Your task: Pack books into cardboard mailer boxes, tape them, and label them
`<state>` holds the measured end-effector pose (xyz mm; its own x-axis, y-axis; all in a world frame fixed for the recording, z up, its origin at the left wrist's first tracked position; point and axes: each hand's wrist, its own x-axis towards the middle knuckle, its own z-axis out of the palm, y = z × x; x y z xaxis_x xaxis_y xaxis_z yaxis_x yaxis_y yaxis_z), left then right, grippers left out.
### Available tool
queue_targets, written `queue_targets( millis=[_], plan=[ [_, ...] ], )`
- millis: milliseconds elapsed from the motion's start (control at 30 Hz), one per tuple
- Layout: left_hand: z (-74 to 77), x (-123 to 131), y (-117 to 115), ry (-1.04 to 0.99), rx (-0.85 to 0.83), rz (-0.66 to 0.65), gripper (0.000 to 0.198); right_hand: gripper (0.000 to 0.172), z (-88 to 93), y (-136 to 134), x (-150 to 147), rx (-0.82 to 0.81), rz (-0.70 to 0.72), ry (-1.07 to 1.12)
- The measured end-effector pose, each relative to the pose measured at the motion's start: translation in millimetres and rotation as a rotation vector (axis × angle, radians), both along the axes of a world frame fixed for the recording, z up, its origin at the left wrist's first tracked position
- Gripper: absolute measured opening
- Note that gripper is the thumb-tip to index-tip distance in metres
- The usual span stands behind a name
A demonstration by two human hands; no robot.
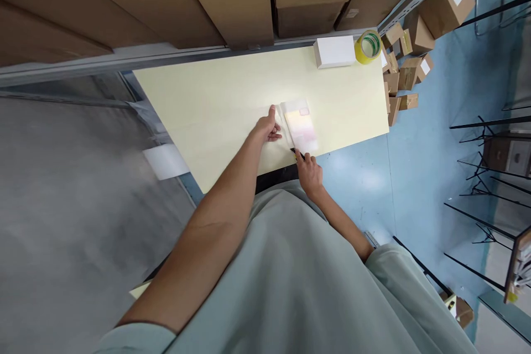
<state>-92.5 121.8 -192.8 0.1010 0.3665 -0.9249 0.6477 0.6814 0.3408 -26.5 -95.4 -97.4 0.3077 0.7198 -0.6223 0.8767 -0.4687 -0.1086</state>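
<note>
A flat packet (pixel 301 124) in clear plastic, with pale pink and yellow contents, lies near the front edge of the cream table top (pixel 215 99). My left hand (pixel 269 126) is at its left side, fingers curled, holding the loose clear edge of the plastic. Close to the packet's lower edge, my right hand (pixel 309 172) is closed around a slim black tool (pixel 297 154) with a bit of yellow, which looks like a utility knife. The tool's tip points up and left toward the packet's lower left corner; whether it touches the plastic I cannot tell.
At the table's back right stand a white box (pixel 335 52) and a roll of yellow tape (pixel 367 47). Large cartons (pixel 232 11) line the shelf behind. Small cardboard boxes (pixel 409 73) are piled beyond the right edge. A white sheet (pixel 166 161) hangs off the left side.
</note>
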Motion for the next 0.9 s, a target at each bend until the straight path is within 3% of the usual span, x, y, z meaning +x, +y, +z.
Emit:
queue_targets(
  millis=[300, 500, 633, 733, 833, 900],
  plan=[
    [1.1, 2, -3, 0.012, 0.004, 0.097, 0.081, 0.063, 15.2, -19, 4, -0.187, 0.074, 0.066],
    [-6.1, 0, -5, 0.007, -0.016, 0.118, 0.082, 0.06, 46.1, -4, 25, -0.182, 0.131, 0.133],
    [-7.1, 1, -2, -0.008, -0.071, 0.122, 0.083, 0.057, 77.6, 38, 61, -0.063, 0.124, 0.1],
    [3.1, 0, -3, -0.036, -0.112, 0.166, 0.085, 0.059, 106.9, 87, 100, 0.087, 0.142, 0.059],
    [17.2, -6, -16, -0.093, -0.019, 0.259, 0.09, 0.06, 141.6, 147, 144, 0.333, 0.162, 0.026],
    [23.7, -12, -30, -0.11, 0.091, 0.252, 0.094, 0.053, 167.1, 191, 171, 0.516, 0.192, 0.011]
  ],
)
